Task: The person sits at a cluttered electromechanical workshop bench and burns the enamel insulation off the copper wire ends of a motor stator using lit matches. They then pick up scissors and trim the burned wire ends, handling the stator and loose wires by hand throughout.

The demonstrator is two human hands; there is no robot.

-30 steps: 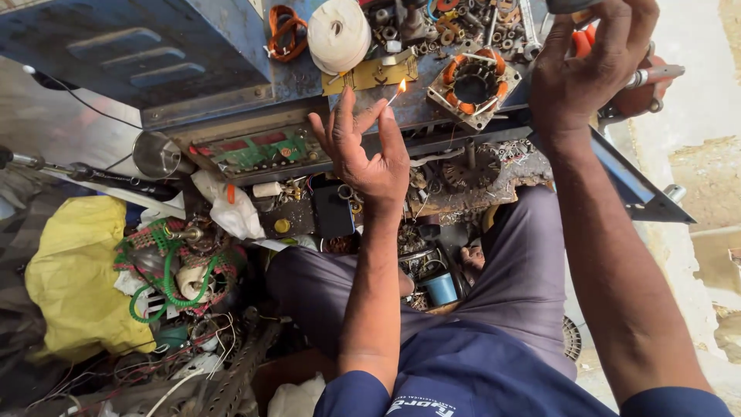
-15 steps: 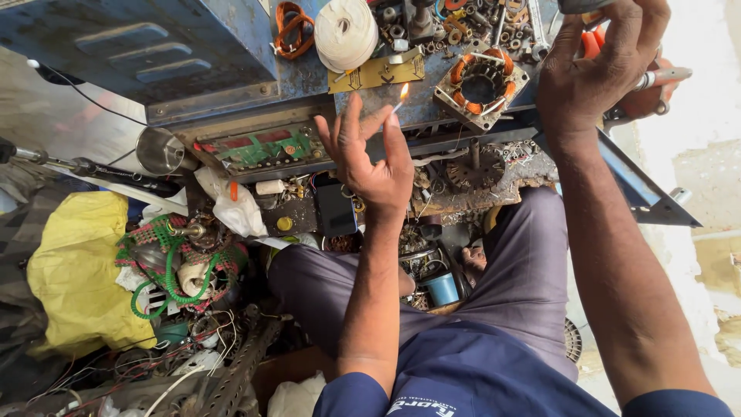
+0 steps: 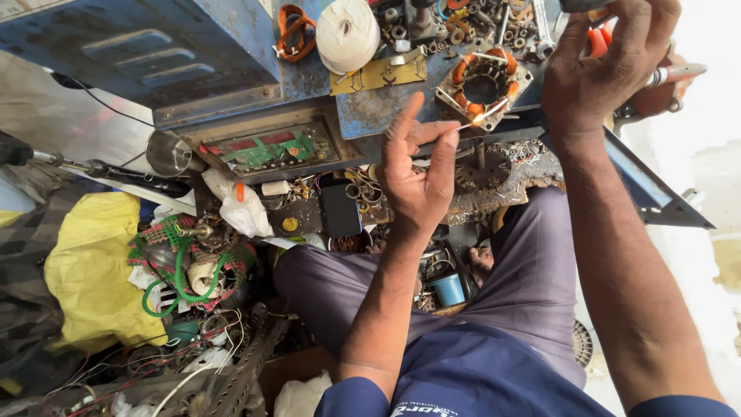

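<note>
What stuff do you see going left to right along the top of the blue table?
Orange coil → white roll → yellow plate → copper-wound motor part → right hand holding an orange-handled tool.

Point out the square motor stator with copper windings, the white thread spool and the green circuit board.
motor stator (image 3: 484,79), head view, inner ring.
thread spool (image 3: 347,32), head view, wound side.
circuit board (image 3: 270,148), head view, board face.
</note>
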